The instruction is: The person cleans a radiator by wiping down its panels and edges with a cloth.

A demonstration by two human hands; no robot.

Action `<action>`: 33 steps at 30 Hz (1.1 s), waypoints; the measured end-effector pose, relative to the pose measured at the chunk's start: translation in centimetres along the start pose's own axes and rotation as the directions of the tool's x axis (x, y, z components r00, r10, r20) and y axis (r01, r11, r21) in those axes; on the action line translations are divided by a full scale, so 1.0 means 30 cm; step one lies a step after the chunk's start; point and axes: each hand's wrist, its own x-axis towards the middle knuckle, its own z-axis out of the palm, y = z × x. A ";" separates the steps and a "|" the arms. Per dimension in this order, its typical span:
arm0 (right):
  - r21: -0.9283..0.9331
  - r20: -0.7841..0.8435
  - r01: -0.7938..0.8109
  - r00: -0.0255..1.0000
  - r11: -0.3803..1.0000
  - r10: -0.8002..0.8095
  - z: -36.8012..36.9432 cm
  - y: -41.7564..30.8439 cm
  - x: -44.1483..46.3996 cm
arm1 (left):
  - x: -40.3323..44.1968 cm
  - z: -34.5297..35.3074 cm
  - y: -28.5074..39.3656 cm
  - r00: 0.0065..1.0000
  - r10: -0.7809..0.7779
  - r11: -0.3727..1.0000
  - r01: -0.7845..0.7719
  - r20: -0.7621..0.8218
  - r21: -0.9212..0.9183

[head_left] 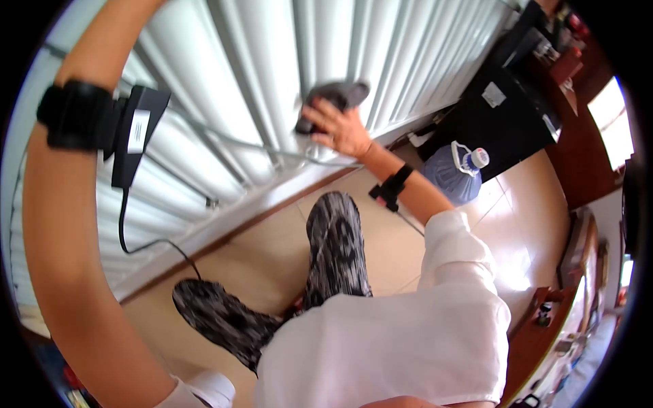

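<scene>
One dark cloth (352, 94): against the white radiator (197, 54), near its bottom edge, blurred, lying crosswise to the ribs.
Right hand (348, 133): clasped on that cloth, the nearer one.
Left hand: beyond view, past the raised left arm (61, 204); grip, can't tell.

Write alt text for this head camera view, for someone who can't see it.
A person's right hand holds a dark, blurred item against a ribbed white surface. The left arm extends out of view; a large bottle stands on the tiled floor.
</scene>
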 end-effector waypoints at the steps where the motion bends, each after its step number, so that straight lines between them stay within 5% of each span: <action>1: 0.090 0.108 -0.067 0.993 0.994 0.057 0.003 -0.016 -0.040 | 0.000 0.002 0.006 0.999 0.001 1.000 -0.002 -0.044 -0.018; 8: -0.034 0.012 0.042 0.999 0.999 -0.041 -0.039 0.035 -0.039 | 0.019 0.033 -0.045 0.993 0.086 0.977 -0.100 -0.080 -0.188; 13: -0.038 -0.298 0.026 0.954 0.999 -0.036 -0.229 0.172 0.353 | 0.030 -0.036 -0.015 0.993 -0.022 0.982 0.044 0.119 -0.181; 19: 0.027 -0.520 -0.065 0.851 0.998 0.070 -0.353 0.191 0.611 | 0.038 -0.028 -0.013 0.997 -0.009 0.986 0.021 0.076 -0.166; 23: 0.123 -0.464 -0.208 0.852 0.970 0.241 -0.234 0.081 0.470 | 0.031 0.016 -0.065 0.994 0.107 0.987 -0.106 -0.003 -0.118; 26: 0.151 -0.385 -0.280 0.867 0.948 0.318 -0.127 -0.010 0.286 | 0.035 -0.134 0.075 0.985 -0.076 0.990 0.094 0.157 -0.105; 33: 0.183 -0.153 -0.463 0.858 0.867 0.490 0.056 -0.184 -0.075 | 0.022 -0.138 0.066 0.996 -0.029 0.979 0.045 0.085 -0.199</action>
